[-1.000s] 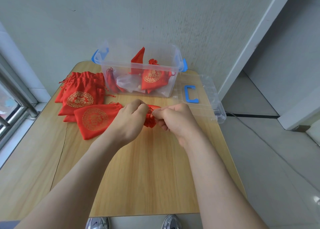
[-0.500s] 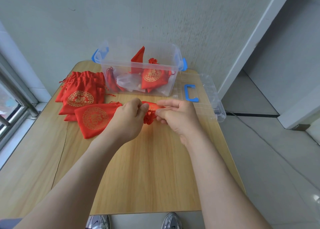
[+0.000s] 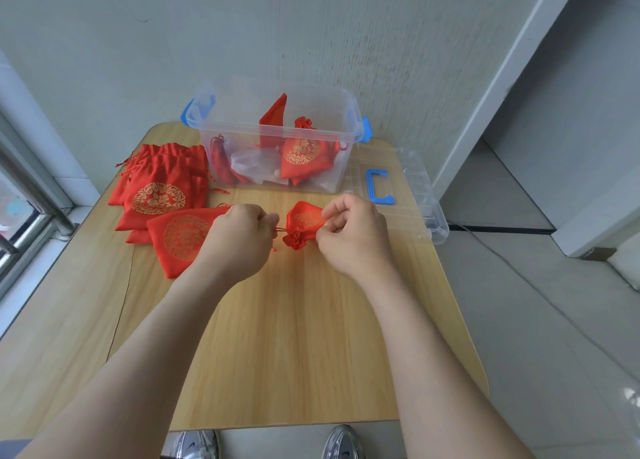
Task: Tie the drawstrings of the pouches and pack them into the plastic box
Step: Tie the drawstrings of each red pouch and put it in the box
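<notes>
Both forearms reach fwd, hands apart: L hand [image 3: 242,238] fisted, pinching drawstring [image 3: 281,230] — R hand [image 3: 353,236] fingers curled on pouch [image 3: 304,220].

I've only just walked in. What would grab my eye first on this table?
The bright red pouch at the middle of the wooden table: the left hand pinches its drawstring while the right hand holds its body. Behind it stands a clear plastic box holding packed pouches, and a pile of flat pouches lies to the left.
</notes>
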Motion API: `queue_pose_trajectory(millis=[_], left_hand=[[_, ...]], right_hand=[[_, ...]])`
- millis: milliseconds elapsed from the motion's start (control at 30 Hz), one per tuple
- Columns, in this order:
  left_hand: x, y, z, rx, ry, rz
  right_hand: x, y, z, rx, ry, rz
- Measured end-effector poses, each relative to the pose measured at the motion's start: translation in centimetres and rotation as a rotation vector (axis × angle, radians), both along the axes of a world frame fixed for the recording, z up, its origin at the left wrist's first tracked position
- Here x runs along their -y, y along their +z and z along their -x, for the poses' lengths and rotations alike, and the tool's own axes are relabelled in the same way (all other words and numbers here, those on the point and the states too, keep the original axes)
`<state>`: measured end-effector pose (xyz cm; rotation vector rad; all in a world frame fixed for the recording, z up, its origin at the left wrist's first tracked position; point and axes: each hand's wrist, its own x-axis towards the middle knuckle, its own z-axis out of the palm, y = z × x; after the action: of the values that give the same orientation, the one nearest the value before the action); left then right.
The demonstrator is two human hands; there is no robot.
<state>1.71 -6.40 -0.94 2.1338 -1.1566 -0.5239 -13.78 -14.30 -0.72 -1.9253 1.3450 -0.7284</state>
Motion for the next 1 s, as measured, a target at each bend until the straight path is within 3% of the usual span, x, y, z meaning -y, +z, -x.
queue_pose_trajectory(millis=[267,400,567,900,1000], left_hand=[[-0.2,-1.1,-0.2,0.188,-0.026,0.007],[-0.7,-0.2,0.2,0.231,-0.163,0.123],[-1.1,0.0,1.7,0.302,-0.240,0.091],[-0.6,-0.8,2.0,0.265,-0.185,0.105],[-0.6,-0.7,2.1,0.296,-0.179,0.110]], right_hand=[[-0.1,-0.3,0.0,-0.009,0.054,0.057],[0.0,-0.6,-0.2,-0.057,0.086,0.075],[-0.4,-0.2,-0.3,-0.108,0.139,0.112],[-0.8,-0.4,-0.6,-0.086,0.175,0.377],[-0.5,-0.9,-0.4,-0.113,0.204,0.345]])
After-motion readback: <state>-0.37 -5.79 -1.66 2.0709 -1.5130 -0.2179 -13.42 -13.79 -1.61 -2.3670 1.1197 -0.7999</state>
